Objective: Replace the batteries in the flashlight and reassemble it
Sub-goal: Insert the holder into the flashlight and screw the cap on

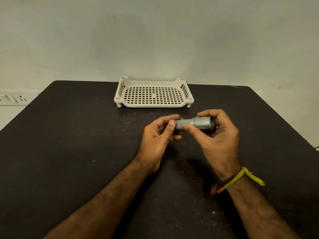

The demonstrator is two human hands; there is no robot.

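Note:
A short silver-grey flashlight (195, 125) lies sideways in the air above the black table (69, 144), its wider head end to the right. My right hand (219, 137) grips the head end, thumb underneath and fingers over the top. My left hand (159, 135) pinches the narrower left end between thumb and fingertips; that end is mostly hidden by the fingers. No loose batteries are visible.
A cream perforated plastic tray (153, 104) stands behind the hands near the table's far edge, with nothing in it. A wall socket (12, 99) is at the left beyond the table. A yellow thread band (241, 176) circles my right wrist.

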